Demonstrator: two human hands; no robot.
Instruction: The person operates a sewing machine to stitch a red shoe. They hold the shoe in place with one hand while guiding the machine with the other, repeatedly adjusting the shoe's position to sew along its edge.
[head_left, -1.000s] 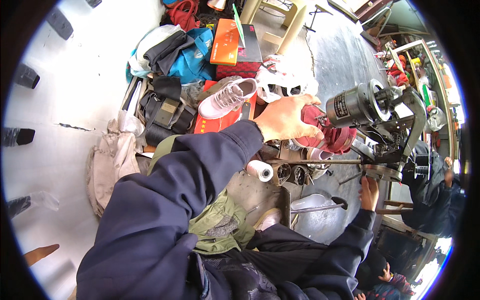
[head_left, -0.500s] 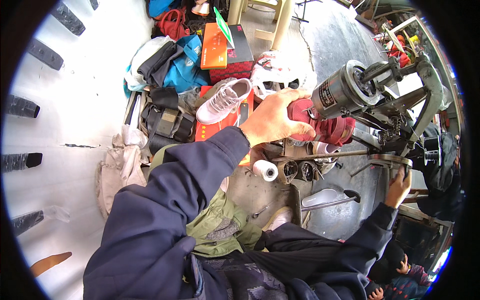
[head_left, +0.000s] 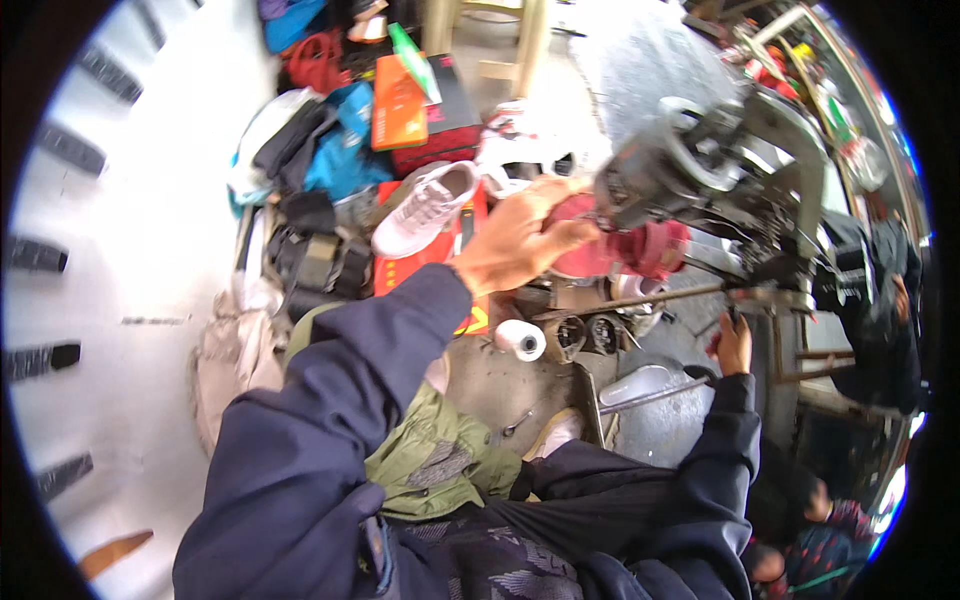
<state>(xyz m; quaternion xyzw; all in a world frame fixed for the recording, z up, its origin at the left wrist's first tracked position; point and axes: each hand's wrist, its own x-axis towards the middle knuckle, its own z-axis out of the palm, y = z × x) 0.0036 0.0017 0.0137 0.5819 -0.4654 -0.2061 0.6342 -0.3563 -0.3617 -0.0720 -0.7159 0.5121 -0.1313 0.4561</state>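
Left hand (head_left: 515, 240) grips red shoe (head_left: 610, 250) against machine (head_left: 700, 175); right hand (head_left: 735, 345) apparently closed on crank, tight room.

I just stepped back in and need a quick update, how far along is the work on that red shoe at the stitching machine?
Done: the red shoe is already set on the grey stitching machine. In hand: the left hand grips the shoe against the machine head, and the right hand is low on the machine's right side. Left: the seam is hidden, so progress there is unclear; a white sneaker sits untouched nearby.
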